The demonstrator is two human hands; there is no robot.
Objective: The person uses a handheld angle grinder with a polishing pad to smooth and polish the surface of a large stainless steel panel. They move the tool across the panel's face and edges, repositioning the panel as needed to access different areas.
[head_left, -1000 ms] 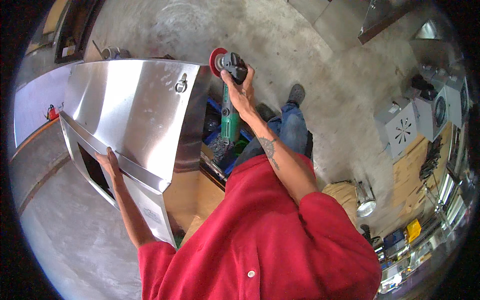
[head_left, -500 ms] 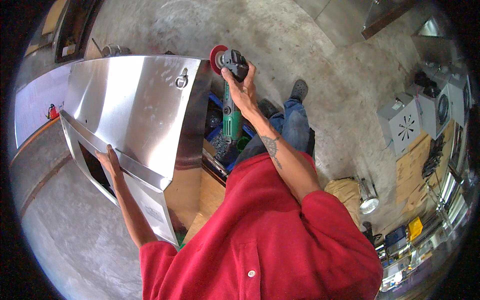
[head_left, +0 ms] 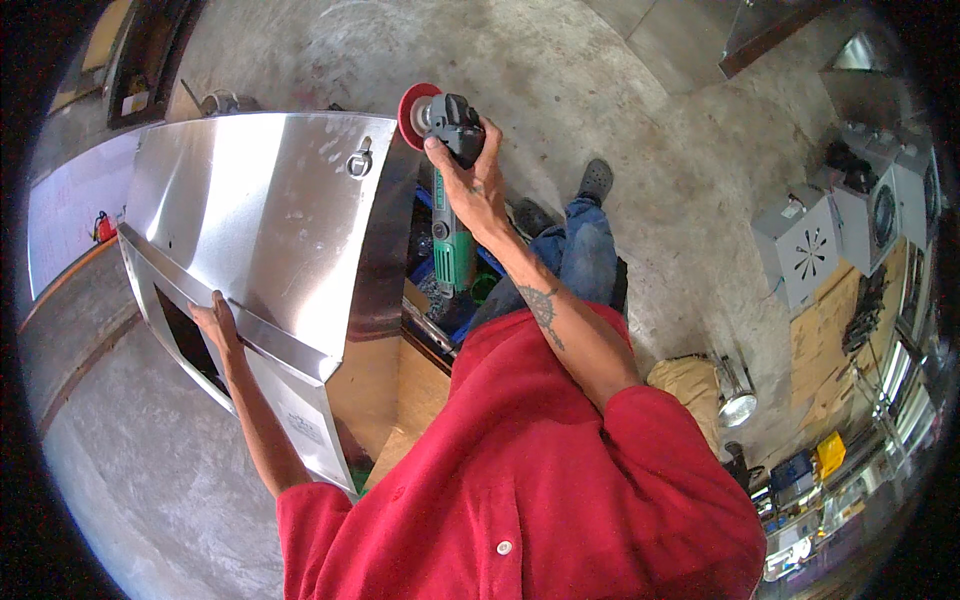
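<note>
My right hand point(head_left: 472, 180) is wrapped round the head of a green and black angle grinder point(head_left: 453, 255). Its body hangs down toward me, and a red disc point(head_left: 414, 116) faces left. The disc is right at the far right corner of a shiny sheet-metal housing point(head_left: 230, 200); whether they touch I cannot tell. On the housing's near left side, my left hand point(head_left: 216, 322) grips the folded metal lip, beside a dark rectangular opening point(head_left: 185, 330). A small metal latch or ring point(head_left: 359, 162) sits near the panel's right edge.
Under the housing stand a wooden board point(head_left: 420, 385) and blue bins with dark contents. Grey metal boxes point(head_left: 795, 245) and cardboard point(head_left: 820, 340) lie on the concrete floor at the right. A whiteboard point(head_left: 80, 215) leans at the left. My shod foot point(head_left: 596, 178) is beyond the grinder.
My right hand has brought the grinder a little to the left, and its disc is now closer to the housing's corner. The left hand keeps its hold.
</note>
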